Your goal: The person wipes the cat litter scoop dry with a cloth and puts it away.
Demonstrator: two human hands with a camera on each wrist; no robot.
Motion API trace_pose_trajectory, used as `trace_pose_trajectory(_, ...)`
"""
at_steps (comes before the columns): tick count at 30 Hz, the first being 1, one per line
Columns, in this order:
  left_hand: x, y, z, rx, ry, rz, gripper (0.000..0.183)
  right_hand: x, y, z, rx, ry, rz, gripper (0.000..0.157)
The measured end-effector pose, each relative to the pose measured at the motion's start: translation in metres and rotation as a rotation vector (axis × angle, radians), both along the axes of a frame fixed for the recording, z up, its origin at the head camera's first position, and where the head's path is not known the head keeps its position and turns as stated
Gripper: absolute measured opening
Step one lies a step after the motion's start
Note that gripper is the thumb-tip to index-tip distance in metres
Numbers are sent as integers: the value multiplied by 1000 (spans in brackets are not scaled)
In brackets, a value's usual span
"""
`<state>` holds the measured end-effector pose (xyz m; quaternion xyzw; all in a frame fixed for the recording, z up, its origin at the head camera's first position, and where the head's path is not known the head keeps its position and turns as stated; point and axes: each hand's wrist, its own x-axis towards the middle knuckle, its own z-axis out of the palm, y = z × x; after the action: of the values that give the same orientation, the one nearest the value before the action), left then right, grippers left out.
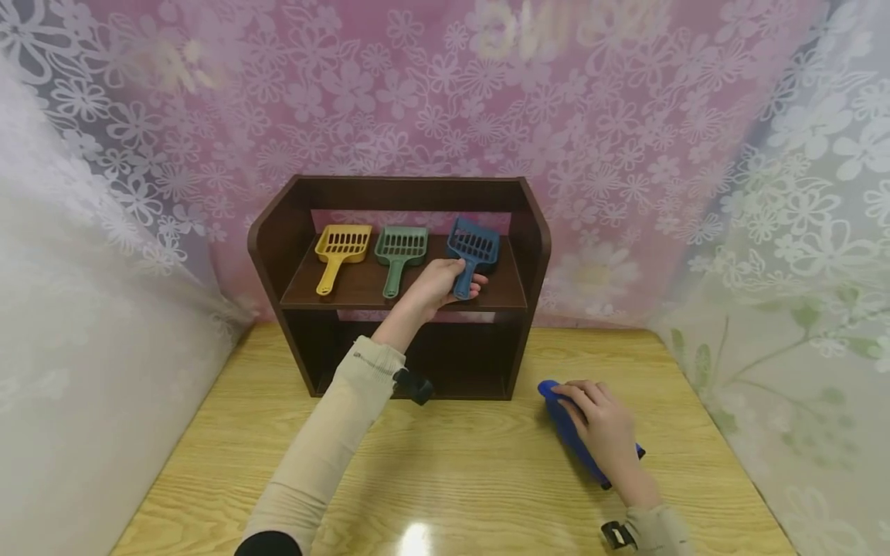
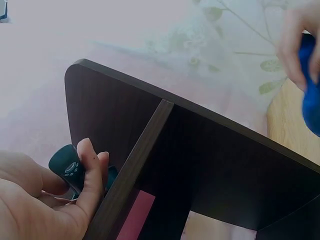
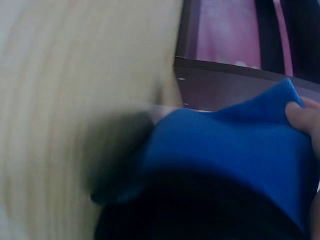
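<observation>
My left hand holds a blue litter scoop by its handle on the upper shelf, thumb over the top and fingers beneath. In the left wrist view the handle, with a pale paw mark, lies between thumb and fingers. To its left lie a green litter scoop and a yellow litter scoop, handles toward me. Over the table at the right, my right hand pinches a blue, cloth-like item with black corners near one end. The same blue item fills much of the right wrist view.
The scoops' dark brown two-tier shelf stands at the back of a wood-grain table. Its side panels rise above the upper board. Flowered curtains hang behind and at both sides.
</observation>
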<state>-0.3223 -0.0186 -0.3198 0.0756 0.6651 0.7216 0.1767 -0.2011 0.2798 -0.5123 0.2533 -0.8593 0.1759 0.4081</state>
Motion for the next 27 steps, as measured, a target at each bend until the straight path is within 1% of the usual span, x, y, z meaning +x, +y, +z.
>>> trace_pose_trajectory(3,-1,0,0,0,-3,0,44,1,-4,-8,76,-58,28,34)
trace_pose_trajectory(6,-1,1,1,-6,1,-3,44,3,-8,-12,99,-122,57,38)
trace_pose_trajectory(10,-1,1,2,-10,-8,-2,43,7,-14,-17,105,-191,85,37)
trace_pose_trajectory(14,0,0,3,-8,-21,-4,42,11,-20,-23,123,-248,70,35)
trace_pose_trajectory(20,-1,-3,1,-44,5,-13,43,15,-28,-29,136,-322,49,33)
trace_pose_trajectory(23,-1,-3,1,-58,25,6,43,18,-31,-29,138,-367,39,33)
trace_pose_trajectory(27,-1,-2,-1,-96,51,40,41,22,-35,-29,140,-455,25,33)
